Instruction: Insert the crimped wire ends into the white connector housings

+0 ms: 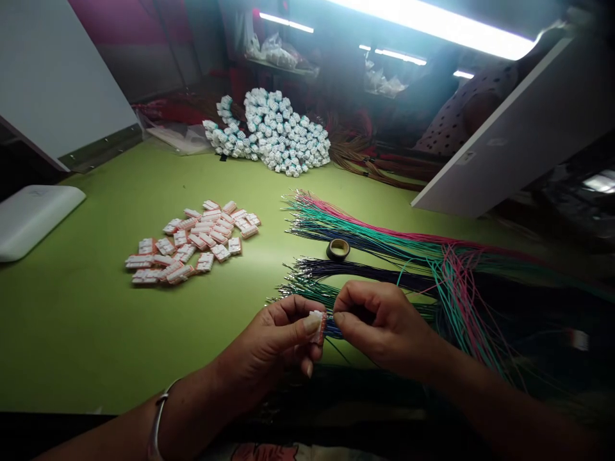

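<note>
My left hand (278, 336) pinches a small white connector housing (317, 324) between thumb and fingers, just above the near edge of the green table (72, 320). My right hand (379, 323) is closed in a pinch on thin wires (335, 331) whose ends meet the housing. The two hands nearly touch. A bundle of green, blue, pink and dark wires (384, 250) with metal terminals fans out behind my right hand and runs off to the right.
A pile of white and orange connector housings (192, 243) lies left of centre. A small dark tape roll (338, 249) sits among the wires. A heap of finished white connectors (273, 131) lies at the back. A white pad (33, 214) rests far left; a white board (519, 128) leans at right.
</note>
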Demonstrator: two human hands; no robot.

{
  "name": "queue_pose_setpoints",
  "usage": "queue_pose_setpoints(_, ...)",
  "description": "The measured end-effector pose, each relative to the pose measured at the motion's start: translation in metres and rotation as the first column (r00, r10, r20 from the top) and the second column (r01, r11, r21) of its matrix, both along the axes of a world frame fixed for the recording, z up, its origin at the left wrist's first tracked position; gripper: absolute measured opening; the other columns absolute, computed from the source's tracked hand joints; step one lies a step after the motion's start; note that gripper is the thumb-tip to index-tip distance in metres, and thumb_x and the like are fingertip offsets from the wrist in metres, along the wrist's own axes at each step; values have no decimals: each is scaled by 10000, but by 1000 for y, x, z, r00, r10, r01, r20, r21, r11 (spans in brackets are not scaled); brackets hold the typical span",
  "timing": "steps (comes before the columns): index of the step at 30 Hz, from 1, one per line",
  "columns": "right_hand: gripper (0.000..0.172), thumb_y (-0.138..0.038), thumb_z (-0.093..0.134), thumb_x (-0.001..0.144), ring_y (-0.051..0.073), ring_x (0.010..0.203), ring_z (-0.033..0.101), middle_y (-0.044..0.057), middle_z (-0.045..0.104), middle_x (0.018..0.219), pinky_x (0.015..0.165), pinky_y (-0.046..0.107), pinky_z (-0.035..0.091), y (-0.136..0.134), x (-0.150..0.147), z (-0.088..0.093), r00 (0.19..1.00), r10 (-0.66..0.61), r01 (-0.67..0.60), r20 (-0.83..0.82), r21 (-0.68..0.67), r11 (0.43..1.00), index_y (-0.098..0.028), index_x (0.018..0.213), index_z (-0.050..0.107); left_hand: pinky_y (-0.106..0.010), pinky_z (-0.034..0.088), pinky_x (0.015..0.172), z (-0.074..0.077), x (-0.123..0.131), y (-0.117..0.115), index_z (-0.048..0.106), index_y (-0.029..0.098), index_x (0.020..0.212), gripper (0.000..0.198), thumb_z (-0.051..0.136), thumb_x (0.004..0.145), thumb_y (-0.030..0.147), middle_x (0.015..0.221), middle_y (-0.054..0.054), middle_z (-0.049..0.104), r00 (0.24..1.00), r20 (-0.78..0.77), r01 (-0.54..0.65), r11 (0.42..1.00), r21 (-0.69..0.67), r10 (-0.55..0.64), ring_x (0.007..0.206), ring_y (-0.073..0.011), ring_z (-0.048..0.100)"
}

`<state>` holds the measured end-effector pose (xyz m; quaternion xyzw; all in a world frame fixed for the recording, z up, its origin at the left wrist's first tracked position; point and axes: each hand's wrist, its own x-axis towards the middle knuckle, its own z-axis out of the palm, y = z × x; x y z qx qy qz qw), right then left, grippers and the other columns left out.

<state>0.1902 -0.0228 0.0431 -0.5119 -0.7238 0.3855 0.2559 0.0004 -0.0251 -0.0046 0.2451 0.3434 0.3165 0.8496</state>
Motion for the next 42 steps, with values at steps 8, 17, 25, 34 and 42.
queue_pose_setpoints(8, 126, -132, 567, 814, 73, 537, 402, -57, 506, 586, 471, 201, 289, -1, -3, -7, 1000, 5, -5, -1, -107, 994, -161, 693, 589, -178, 503, 451, -2, 1, -3, 638, 163, 878, 172, 756, 786, 247, 651, 6, 624, 999, -47, 8, 996, 84, -4, 535, -96, 582)
queue_pose_setpoints(17, 144, -148, 528, 877, 92, 605, 452, -41, 527, 660, 547, 221, 345, -2, 3, -6, 999, 42, -43, 25, 11, 999, -170, 737, 557, -168, 502, 458, 1, 1, -1, 620, 167, 889, 161, 739, 802, 233, 679, 14, 617, 999, -44, -22, 998, 64, 25, 545, -86, 580)
queue_pose_setpoints(25, 174, -131, 518, 895, 89, 595, 445, -39, 517, 668, 551, 229, 334, -9, -2, -18, 998, 60, -61, 16, 129, 990, -174, 727, 501, -168, 497, 441, -1, 1, -3, 638, 168, 861, 162, 750, 791, 263, 653, 13, 619, 998, -70, 3, 994, 106, 4, 524, -90, 579)
queue_pose_setpoints(34, 143, -149, 524, 905, 100, 621, 483, -24, 556, 694, 581, 234, 364, -5, 1, -19, 999, 46, -48, 18, 139, 989, -173, 765, 542, -165, 500, 446, -2, 2, -2, 636, 157, 862, 150, 743, 792, 236, 671, 13, 612, 999, -50, -15, 997, 73, 18, 524, -82, 577)
queue_pose_setpoints(42, 183, -141, 492, 911, 106, 600, 433, -22, 496, 678, 559, 249, 319, -10, -1, -23, 995, 85, -94, 49, 211, 973, -181, 734, 471, -164, 494, 433, -1, 1, -3, 630, 154, 864, 174, 752, 781, 246, 670, 6, 612, 998, -62, -7, 997, 73, 11, 527, -91, 584)
